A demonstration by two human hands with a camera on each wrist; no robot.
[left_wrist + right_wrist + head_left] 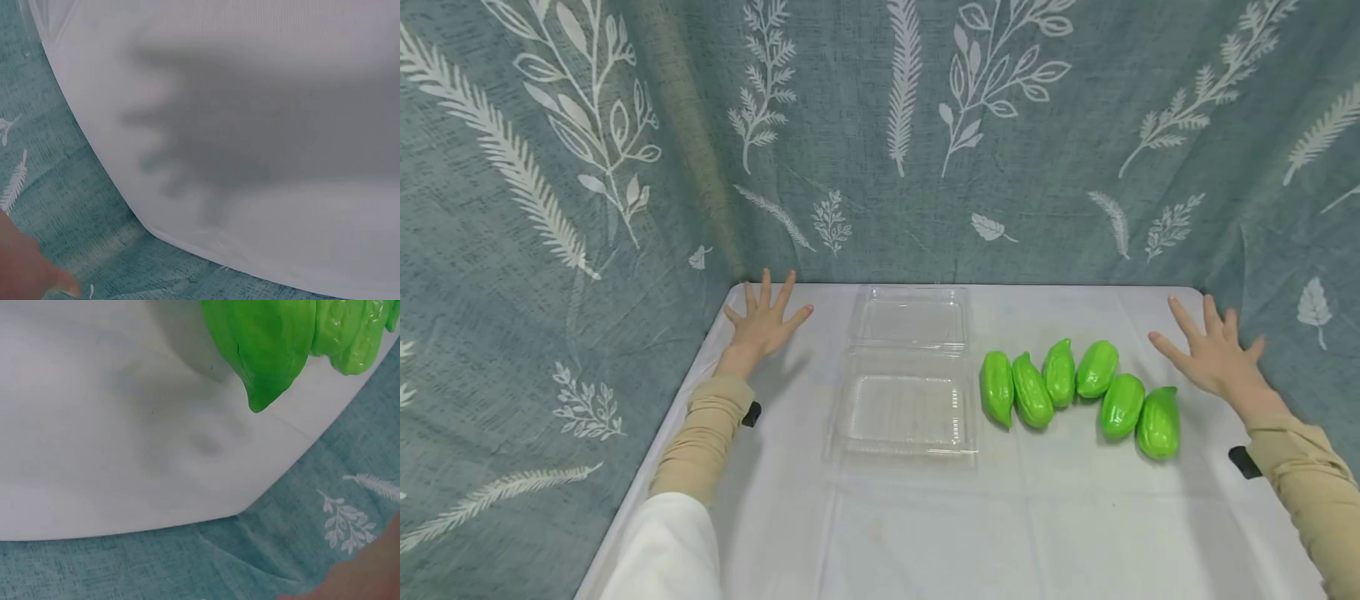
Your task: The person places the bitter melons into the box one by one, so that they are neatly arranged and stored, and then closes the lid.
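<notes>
My left hand (pixel 762 327) is held over the back left corner of the white table, fingers spread and nothing in it. Over the back right corner, my right hand (pixel 1219 357) is likewise spread and holds nothing. Nearest to it is a row of several glossy green ridged vegetables with pointed tips, the rightmost one (pixel 1158 423) just left of the wrist. That same kind of vegetable (pixel 269 347) fills the top of the right wrist view. A clear plastic clamshell container (pixel 901 408) lies with its lid (pixel 912 321) folded back, between the left hand and the vegetables.
White cloth covers the table (pixel 925 533), whose rounded back corners lie below the hands. A blue-green curtain (pixel 850 125) with white leaf prints hangs behind and along both sides. Hand shadows fall on the cloth in both wrist views.
</notes>
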